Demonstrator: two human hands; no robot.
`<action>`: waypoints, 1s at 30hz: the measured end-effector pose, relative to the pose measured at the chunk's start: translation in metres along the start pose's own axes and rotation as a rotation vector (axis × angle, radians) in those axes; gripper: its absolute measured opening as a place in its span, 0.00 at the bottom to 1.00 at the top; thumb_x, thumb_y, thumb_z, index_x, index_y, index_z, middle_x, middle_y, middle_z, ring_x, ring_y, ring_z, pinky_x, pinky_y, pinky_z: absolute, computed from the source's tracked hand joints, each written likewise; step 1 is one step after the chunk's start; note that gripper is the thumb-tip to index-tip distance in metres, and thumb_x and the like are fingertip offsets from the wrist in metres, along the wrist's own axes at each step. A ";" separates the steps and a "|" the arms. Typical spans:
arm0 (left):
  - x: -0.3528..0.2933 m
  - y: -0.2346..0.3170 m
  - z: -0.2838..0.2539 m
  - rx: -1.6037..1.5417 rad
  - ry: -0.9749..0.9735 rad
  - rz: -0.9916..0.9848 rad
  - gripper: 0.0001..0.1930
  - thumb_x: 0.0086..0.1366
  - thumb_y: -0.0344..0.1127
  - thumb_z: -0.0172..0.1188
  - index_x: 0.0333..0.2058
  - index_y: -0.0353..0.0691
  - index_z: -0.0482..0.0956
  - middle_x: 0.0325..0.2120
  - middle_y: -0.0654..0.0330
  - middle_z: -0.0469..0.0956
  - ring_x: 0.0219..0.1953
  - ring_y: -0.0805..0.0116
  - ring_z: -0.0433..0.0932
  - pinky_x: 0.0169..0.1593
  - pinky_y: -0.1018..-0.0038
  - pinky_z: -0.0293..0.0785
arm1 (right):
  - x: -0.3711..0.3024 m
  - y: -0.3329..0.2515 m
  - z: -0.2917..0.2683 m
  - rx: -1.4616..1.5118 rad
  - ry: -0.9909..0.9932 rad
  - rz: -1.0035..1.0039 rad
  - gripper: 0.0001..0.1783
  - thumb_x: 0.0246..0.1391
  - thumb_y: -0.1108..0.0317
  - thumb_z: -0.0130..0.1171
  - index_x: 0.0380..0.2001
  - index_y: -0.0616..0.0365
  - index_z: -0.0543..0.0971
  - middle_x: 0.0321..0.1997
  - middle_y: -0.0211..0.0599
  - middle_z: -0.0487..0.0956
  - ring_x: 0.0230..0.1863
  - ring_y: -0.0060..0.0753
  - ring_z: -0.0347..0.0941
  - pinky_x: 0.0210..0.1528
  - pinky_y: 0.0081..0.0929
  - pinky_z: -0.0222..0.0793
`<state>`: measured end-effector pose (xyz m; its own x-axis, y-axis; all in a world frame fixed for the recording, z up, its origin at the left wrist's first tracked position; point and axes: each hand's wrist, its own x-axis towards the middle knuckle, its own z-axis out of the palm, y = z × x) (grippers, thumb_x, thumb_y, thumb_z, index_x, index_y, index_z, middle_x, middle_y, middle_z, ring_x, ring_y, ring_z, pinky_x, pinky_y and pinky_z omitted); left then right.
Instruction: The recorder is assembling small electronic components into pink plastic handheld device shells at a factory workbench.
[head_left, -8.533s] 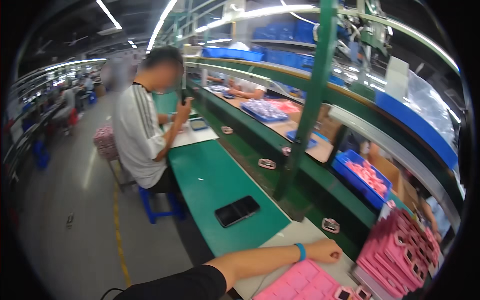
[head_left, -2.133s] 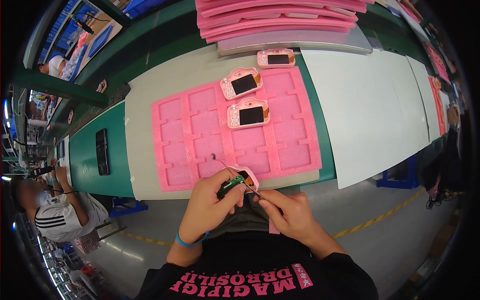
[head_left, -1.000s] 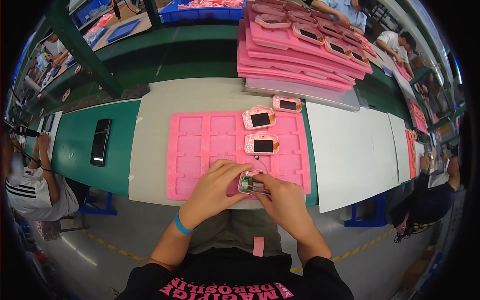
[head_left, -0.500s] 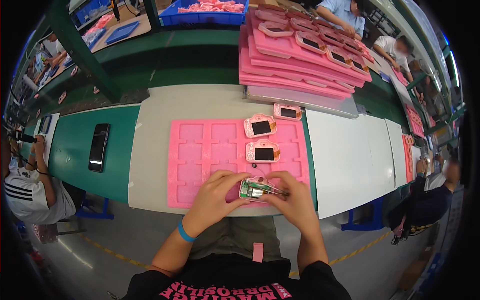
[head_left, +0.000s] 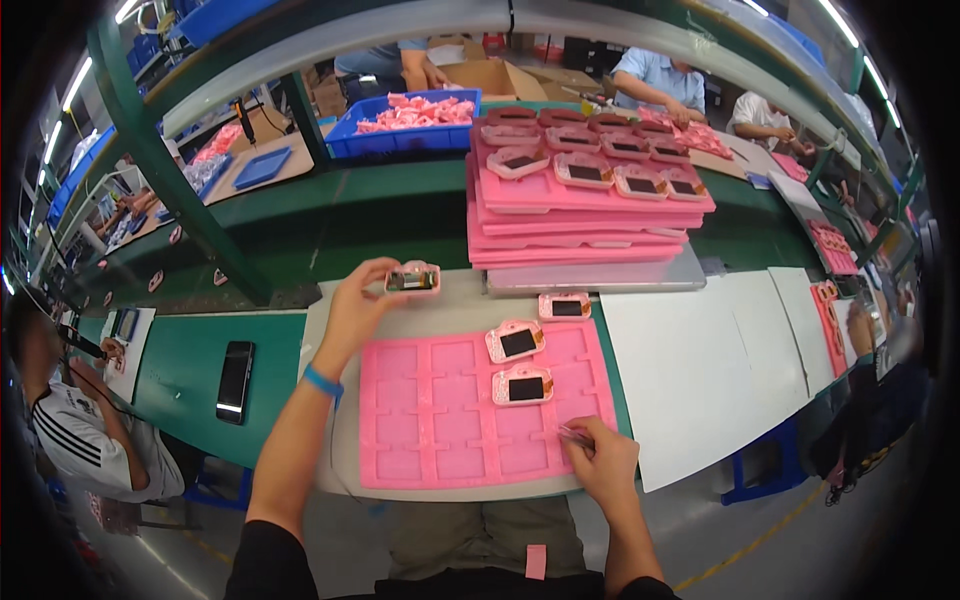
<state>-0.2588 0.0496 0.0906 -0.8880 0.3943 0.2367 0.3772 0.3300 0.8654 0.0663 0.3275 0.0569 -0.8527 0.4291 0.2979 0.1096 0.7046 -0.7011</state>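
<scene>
My left hand (head_left: 357, 305) is stretched out to the far left of the tray, its fingers closed on the edge of a pink device housing (head_left: 412, 281). The housing's open inside, with a green circuit board and a silvery part, shows. Over the tray's near right corner, my right hand (head_left: 606, 462) pinches metal tweezers (head_left: 574, 435), mostly hidden by the fingers. Beneath lies a pink foam tray (head_left: 410, 482) with square recesses. Two pink units with dark screens, an upper one (head_left: 517, 342) and a lower one (head_left: 523, 385), rest on it. A third unit (head_left: 565, 306) lies at its far edge.
Beyond the tray stands a tall stack of pink trays (head_left: 575, 225) topped with several units. A blue bin (head_left: 345, 143) of pink parts is at the back. A black phone (head_left: 235, 382) lies on the green mat to the left. Co-workers sit around.
My left hand has carried the housing away from me and leftward, off the tray's near side. My right hand has left the housing, still with the tweezers. The view has tipped upward.
</scene>
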 end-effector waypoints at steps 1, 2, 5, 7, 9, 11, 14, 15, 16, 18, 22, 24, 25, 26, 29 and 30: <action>0.016 -0.028 0.002 0.127 0.059 0.095 0.30 0.59 0.29 0.75 0.62 0.39 0.82 0.57 0.56 0.84 0.57 0.60 0.82 0.58 0.68 0.78 | -0.001 0.000 0.000 0.013 0.001 -0.004 0.11 0.53 0.71 0.72 0.41 0.56 0.89 0.22 0.29 0.82 0.19 0.28 0.68 0.26 0.24 0.64; 0.034 -0.048 0.003 0.253 0.117 0.192 0.30 0.60 0.30 0.74 0.62 0.40 0.81 0.59 0.55 0.83 0.59 0.58 0.80 0.60 0.66 0.77 | -0.002 0.000 0.001 0.024 0.005 -0.006 0.11 0.53 0.71 0.72 0.41 0.56 0.89 0.22 0.29 0.82 0.19 0.29 0.69 0.26 0.25 0.65; 0.069 -0.065 0.027 0.422 0.183 0.422 0.31 0.60 0.31 0.71 0.64 0.41 0.78 0.66 0.53 0.78 0.67 0.53 0.75 0.70 0.62 0.70 | -0.002 0.001 -0.004 0.046 0.019 0.021 0.11 0.53 0.71 0.72 0.41 0.56 0.89 0.24 0.31 0.84 0.19 0.30 0.71 0.27 0.26 0.66; 0.066 -0.059 0.037 0.365 0.135 0.535 0.29 0.59 0.29 0.68 0.61 0.41 0.80 0.66 0.54 0.78 0.67 0.52 0.75 0.71 0.61 0.68 | -0.002 0.000 -0.008 0.031 0.039 0.068 0.11 0.54 0.71 0.71 0.42 0.56 0.89 0.25 0.32 0.85 0.20 0.31 0.72 0.27 0.26 0.67; 0.057 -0.050 0.027 0.363 0.047 0.545 0.22 0.60 0.26 0.66 0.54 0.41 0.85 0.60 0.56 0.83 0.59 0.53 0.78 0.66 0.63 0.71 | 0.000 0.000 -0.013 0.025 -0.070 0.054 0.11 0.54 0.72 0.70 0.42 0.58 0.89 0.26 0.33 0.85 0.21 0.29 0.71 0.28 0.26 0.68; 0.042 -0.014 0.027 0.225 -0.019 0.523 0.13 0.61 0.25 0.65 0.45 0.39 0.88 0.46 0.59 0.88 0.44 0.61 0.81 0.51 0.70 0.76 | 0.005 0.002 -0.020 0.264 -0.052 0.063 0.10 0.55 0.74 0.70 0.41 0.59 0.88 0.23 0.30 0.81 0.21 0.25 0.67 0.28 0.23 0.65; 0.011 0.047 0.027 0.079 -0.204 0.274 0.08 0.61 0.26 0.65 0.38 0.38 0.89 0.34 0.63 0.89 0.32 0.69 0.78 0.37 0.75 0.73 | 0.013 0.020 -0.072 0.074 0.111 0.263 0.07 0.60 0.71 0.70 0.41 0.56 0.89 0.21 0.29 0.75 0.22 0.27 0.66 0.29 0.24 0.62; 0.003 0.054 0.027 0.045 -0.240 0.296 0.07 0.61 0.26 0.66 0.37 0.37 0.90 0.31 0.64 0.88 0.29 0.71 0.77 0.34 0.76 0.71 | 0.017 0.037 -0.088 0.047 0.224 0.331 0.09 0.60 0.70 0.70 0.44 0.56 0.88 0.21 0.28 0.73 0.23 0.25 0.65 0.29 0.23 0.61; -0.003 0.058 0.031 0.008 -0.278 0.320 0.06 0.61 0.25 0.67 0.35 0.37 0.90 0.28 0.64 0.88 0.26 0.73 0.75 0.30 0.77 0.69 | 0.020 0.063 -0.105 0.018 0.342 0.400 0.11 0.60 0.70 0.70 0.46 0.55 0.88 0.21 0.26 0.72 0.23 0.24 0.64 0.29 0.23 0.60; -0.016 0.074 0.033 0.016 -0.348 0.319 0.06 0.60 0.25 0.68 0.36 0.37 0.91 0.29 0.64 0.88 0.26 0.73 0.75 0.32 0.78 0.69 | 0.037 0.109 -0.132 -0.081 0.335 0.415 0.13 0.61 0.68 0.71 0.49 0.55 0.88 0.22 0.27 0.72 0.24 0.25 0.65 0.30 0.24 0.62; -0.046 0.112 0.041 -0.004 -0.493 0.318 0.09 0.58 0.26 0.71 0.39 0.38 0.91 0.30 0.63 0.89 0.27 0.73 0.76 0.33 0.78 0.71 | 0.108 0.125 -0.148 -0.247 0.251 0.424 0.20 0.61 0.62 0.73 0.55 0.54 0.85 0.24 0.30 0.76 0.26 0.29 0.71 0.34 0.28 0.68; -0.066 0.126 0.047 0.022 -0.657 0.357 0.11 0.60 0.27 0.71 0.43 0.41 0.92 0.32 0.62 0.90 0.26 0.72 0.77 0.32 0.76 0.74 | 0.135 0.132 -0.137 -0.420 0.158 0.360 0.23 0.61 0.58 0.75 0.56 0.53 0.85 0.27 0.33 0.79 0.29 0.33 0.76 0.37 0.30 0.72; -0.078 0.131 0.046 0.077 -0.708 0.432 0.12 0.62 0.29 0.72 0.46 0.42 0.92 0.34 0.62 0.90 0.27 0.72 0.79 0.33 0.76 0.75 | 0.139 0.136 -0.134 -0.415 0.152 0.345 0.23 0.61 0.58 0.75 0.56 0.53 0.85 0.27 0.33 0.79 0.29 0.33 0.76 0.37 0.30 0.72; -0.090 0.135 0.045 0.132 -0.762 0.507 0.13 0.64 0.32 0.72 0.48 0.42 0.91 0.36 0.62 0.90 0.28 0.72 0.81 0.33 0.76 0.76 | 0.141 0.142 -0.133 -0.445 0.134 0.331 0.23 0.61 0.57 0.75 0.56 0.53 0.85 0.28 0.33 0.80 0.29 0.34 0.77 0.37 0.31 0.72; -0.130 0.145 0.050 0.034 -0.848 0.544 0.13 0.68 0.36 0.71 0.50 0.43 0.90 0.37 0.62 0.91 0.32 0.70 0.85 0.36 0.78 0.78 | 0.144 0.155 -0.131 -0.552 0.068 0.287 0.24 0.60 0.57 0.76 0.56 0.52 0.84 0.30 0.33 0.82 0.31 0.35 0.78 0.38 0.32 0.73; -0.142 0.147 0.049 -0.016 -0.940 0.397 0.15 0.70 0.36 0.70 0.54 0.43 0.88 0.40 0.62 0.91 0.36 0.69 0.86 0.39 0.77 0.79 | 0.141 0.138 -0.126 -0.502 0.104 0.224 0.22 0.59 0.59 0.76 0.54 0.53 0.84 0.28 0.31 0.80 0.30 0.34 0.78 0.37 0.31 0.72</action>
<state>-0.0643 0.0844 0.1623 -0.1312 0.9888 0.0712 0.5899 0.0201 0.8072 0.0254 0.5571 0.0838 -0.7283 0.6351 0.2573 0.5338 0.7613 -0.3681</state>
